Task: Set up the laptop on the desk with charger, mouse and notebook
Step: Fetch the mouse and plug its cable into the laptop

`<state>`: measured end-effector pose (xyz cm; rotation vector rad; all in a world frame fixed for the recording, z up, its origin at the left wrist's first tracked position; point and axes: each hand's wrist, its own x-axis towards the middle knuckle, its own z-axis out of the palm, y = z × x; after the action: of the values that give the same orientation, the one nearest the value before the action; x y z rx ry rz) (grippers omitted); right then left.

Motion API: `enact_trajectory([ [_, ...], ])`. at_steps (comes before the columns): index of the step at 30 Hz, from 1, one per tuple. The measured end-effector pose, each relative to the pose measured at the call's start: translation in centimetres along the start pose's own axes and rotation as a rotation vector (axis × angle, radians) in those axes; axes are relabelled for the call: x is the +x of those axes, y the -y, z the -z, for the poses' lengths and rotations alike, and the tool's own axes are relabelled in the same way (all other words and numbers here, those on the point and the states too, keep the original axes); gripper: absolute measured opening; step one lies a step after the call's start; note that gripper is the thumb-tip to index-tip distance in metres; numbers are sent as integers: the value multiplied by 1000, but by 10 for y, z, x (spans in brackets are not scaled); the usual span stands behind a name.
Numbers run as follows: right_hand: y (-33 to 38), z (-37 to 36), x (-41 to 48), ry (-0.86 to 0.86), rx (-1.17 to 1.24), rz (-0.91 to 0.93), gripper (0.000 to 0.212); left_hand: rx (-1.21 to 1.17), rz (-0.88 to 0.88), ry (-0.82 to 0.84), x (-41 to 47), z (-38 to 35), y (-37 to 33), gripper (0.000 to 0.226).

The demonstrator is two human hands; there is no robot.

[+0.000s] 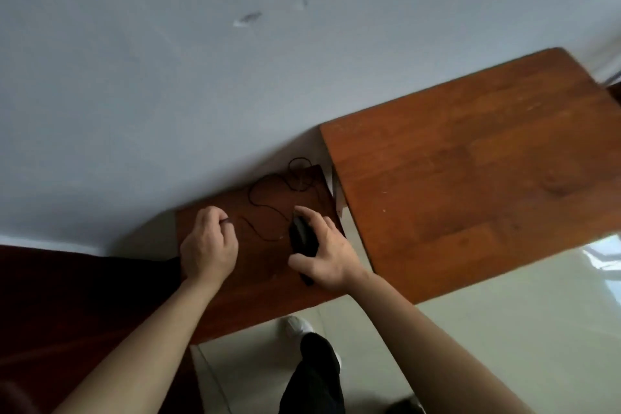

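Observation:
A black wired mouse [302,237] lies on a low dark wooden surface [262,276] beside the wall. My right hand [324,252] grips the mouse from the right, thumb under its near end. Its thin black cable [268,193] loops over the low surface toward the wall. My left hand [208,245] pinches the cable's end near the plug [225,220]. The wooden desk [470,178] stands to the right, its top bare. No laptop, charger or notebook is in view.
A pale grey wall [235,60] rises behind both surfaces. A dark red-brown piece of furniture [67,296] sits at the left. My legs and a white shoe [297,328] stand on the glossy tiled floor [504,329] below.

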<state>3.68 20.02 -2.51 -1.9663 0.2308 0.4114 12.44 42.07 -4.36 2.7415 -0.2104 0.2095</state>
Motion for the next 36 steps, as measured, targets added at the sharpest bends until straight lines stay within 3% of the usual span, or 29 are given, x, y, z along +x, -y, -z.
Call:
enact_trajectory([
  [6,37,139,-106,-101,468,244,72,-258,92,-417,-7,88,-154,17],
  [12,26,287,-213,-347,400,356,48,-494,-51,-496,-19,131,-330,11],
  [19,-77,440,-342,-797,420,298,42,-663,-353,-307,-49,97,-561,12],
  [26,-186,552,-438,-1248,466,126,42,-715,-570,147,-85,-7,-769,4],
  [33,-280,689,-535,-1557,453,-118,44,-834,-828,471,-136,-98,-1006,1],
  [36,-307,745,-577,-1646,386,-211,53,-867,-998,523,-161,-110,-1103,4],
])
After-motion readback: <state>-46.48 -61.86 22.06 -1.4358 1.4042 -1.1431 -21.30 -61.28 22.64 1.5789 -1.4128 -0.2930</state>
